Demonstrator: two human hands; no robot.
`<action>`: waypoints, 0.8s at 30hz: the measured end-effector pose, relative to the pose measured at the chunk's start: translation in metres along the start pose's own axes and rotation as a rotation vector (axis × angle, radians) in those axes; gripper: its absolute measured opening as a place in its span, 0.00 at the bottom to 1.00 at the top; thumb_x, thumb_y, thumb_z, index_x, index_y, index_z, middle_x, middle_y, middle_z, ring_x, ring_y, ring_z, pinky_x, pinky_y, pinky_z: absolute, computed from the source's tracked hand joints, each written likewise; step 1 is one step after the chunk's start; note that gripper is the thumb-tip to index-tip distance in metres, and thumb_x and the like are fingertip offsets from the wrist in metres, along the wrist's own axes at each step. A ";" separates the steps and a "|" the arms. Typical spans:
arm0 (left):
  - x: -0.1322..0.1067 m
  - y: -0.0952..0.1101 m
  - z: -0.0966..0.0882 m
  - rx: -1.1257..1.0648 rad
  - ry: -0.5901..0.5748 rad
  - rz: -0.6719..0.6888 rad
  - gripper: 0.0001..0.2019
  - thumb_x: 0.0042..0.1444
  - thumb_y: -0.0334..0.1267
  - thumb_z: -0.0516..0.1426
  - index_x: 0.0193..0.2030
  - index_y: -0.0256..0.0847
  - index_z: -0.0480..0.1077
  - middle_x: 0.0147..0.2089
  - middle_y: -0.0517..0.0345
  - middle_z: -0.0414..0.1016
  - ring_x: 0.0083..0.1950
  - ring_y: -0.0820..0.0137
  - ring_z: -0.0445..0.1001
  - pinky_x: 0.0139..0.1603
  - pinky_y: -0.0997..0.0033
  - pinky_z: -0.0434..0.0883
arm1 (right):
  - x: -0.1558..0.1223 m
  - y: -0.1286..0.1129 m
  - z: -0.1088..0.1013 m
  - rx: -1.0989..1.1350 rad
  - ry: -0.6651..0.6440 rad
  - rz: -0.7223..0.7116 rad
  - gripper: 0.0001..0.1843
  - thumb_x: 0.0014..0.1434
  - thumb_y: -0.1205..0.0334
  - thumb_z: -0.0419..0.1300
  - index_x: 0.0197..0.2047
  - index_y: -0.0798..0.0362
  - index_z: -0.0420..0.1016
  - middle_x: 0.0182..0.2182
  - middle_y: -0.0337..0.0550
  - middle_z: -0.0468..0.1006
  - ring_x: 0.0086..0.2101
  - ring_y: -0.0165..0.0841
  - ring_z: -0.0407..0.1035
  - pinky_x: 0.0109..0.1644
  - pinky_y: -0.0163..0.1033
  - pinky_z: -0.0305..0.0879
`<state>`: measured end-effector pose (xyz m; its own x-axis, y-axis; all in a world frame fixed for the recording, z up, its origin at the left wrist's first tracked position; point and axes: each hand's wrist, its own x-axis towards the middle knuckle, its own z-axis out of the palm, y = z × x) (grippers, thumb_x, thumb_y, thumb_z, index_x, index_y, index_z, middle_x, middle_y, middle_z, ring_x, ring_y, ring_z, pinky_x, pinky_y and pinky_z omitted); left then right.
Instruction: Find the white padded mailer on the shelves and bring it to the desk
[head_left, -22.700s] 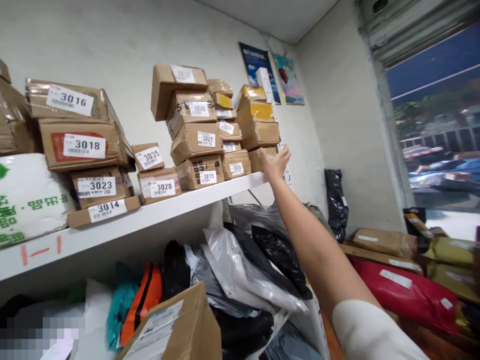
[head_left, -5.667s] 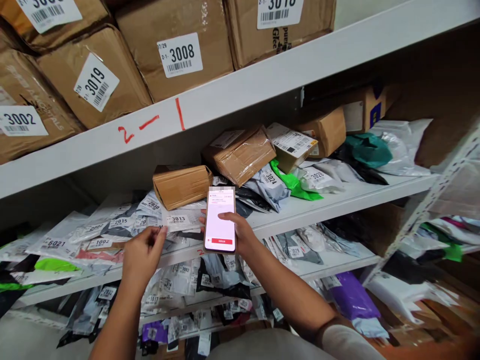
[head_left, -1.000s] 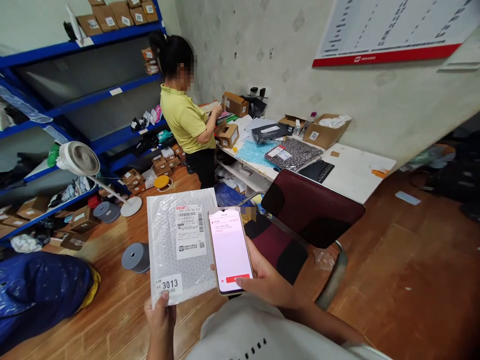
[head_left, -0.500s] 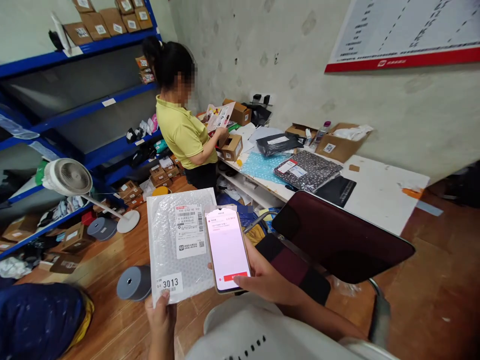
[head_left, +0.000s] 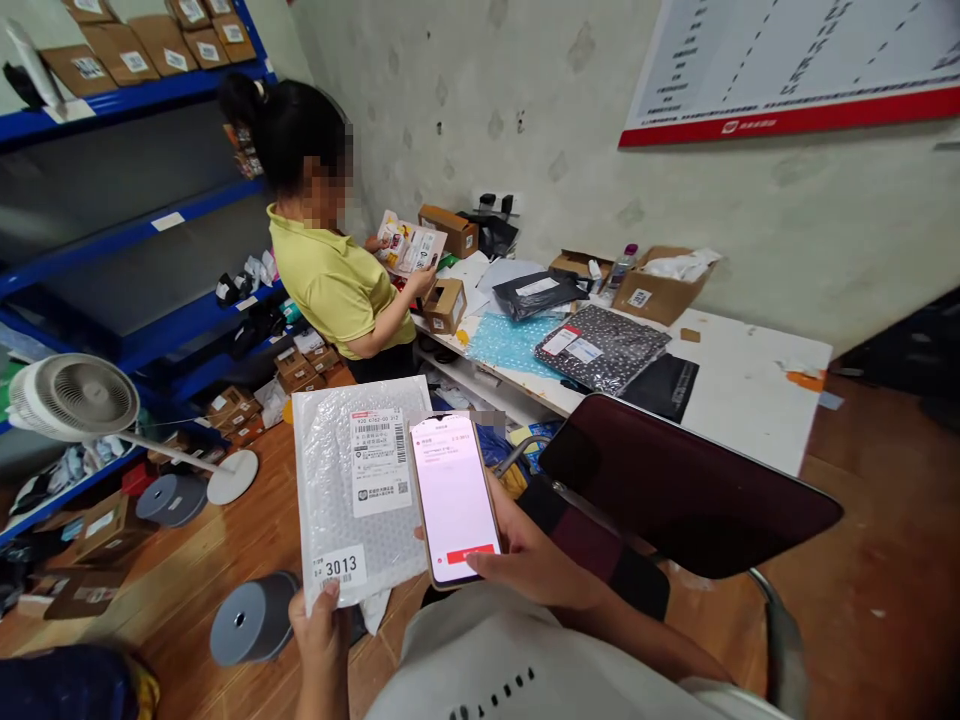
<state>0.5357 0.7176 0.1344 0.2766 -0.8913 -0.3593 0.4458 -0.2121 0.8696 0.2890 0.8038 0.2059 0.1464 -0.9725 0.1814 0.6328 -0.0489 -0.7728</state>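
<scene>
A white bubble mailer (head_left: 330,480) with a printed shipping label and a "3013" sticker is held up in front of me. My left hand (head_left: 322,635) pinches its lower left corner, thumb on the front near the sticker. Just right of the mailer, my right hand (head_left: 529,550) grips a smartphone (head_left: 454,500) upright with its screen lit. The thumb lies by the red button low on the screen. The phone's left edge overlaps the mailer's right side, and the fingers behind the phone are mostly hidden.
A co-worker in a yellow shirt (head_left: 330,275) holds a printed packet (head_left: 411,245) at the white table (head_left: 772,370). Wrapped parcels and cartons lie there. A chair (head_left: 682,490) stands at right. Left are blue shelves (head_left: 135,250), a fan (head_left: 82,395) and a grey stool (head_left: 251,620).
The view has turned slightly right, so the shelves, fan and co-worker sit farther left. The co-worker's packet is lower and more tilted. My hands keep the same hold on mailer and phone.
</scene>
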 end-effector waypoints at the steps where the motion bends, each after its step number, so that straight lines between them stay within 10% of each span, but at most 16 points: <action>1: 0.003 0.000 0.005 0.004 -0.003 -0.010 0.18 0.19 0.34 0.68 0.24 0.35 0.74 0.24 0.55 0.78 0.25 0.68 0.75 0.26 0.74 0.74 | 0.001 0.001 -0.002 0.001 0.003 -0.010 0.50 0.56 0.55 0.70 0.70 0.41 0.42 0.63 0.55 0.65 0.58 0.50 0.66 0.59 0.57 0.65; 13: 0.098 -0.020 0.082 0.187 -0.287 -0.049 0.19 0.26 0.40 0.69 0.28 0.35 0.73 0.27 0.55 0.79 0.27 0.66 0.76 0.29 0.69 0.75 | 0.045 0.001 -0.032 0.096 0.311 -0.142 0.57 0.45 0.69 0.72 0.70 0.39 0.44 0.63 0.46 0.67 0.58 0.45 0.65 0.58 0.48 0.62; 20: 0.195 -0.044 0.152 0.518 -0.593 0.084 0.18 0.33 0.48 0.68 0.24 0.34 0.74 0.27 0.52 0.77 0.30 0.60 0.76 0.34 0.63 0.75 | 0.113 -0.001 -0.085 0.304 0.788 -0.179 0.35 0.32 0.70 0.65 0.48 0.48 0.69 0.41 0.42 0.81 0.42 0.45 0.74 0.42 0.43 0.68; 24: 0.231 -0.056 0.190 0.576 -0.717 0.025 0.18 0.34 0.49 0.68 0.25 0.35 0.74 0.27 0.52 0.77 0.32 0.59 0.77 0.35 0.62 0.75 | 0.142 -0.006 -0.116 0.412 1.037 -0.083 0.21 0.42 0.56 0.68 0.39 0.51 0.71 0.30 0.42 0.80 0.33 0.40 0.74 0.41 0.43 0.68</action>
<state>0.4124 0.4475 0.0669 -0.3993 -0.8927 -0.2090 -0.0988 -0.1848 0.9778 0.2177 0.6394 0.1655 -0.4911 -0.6987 -0.5202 0.8428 -0.2302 -0.4865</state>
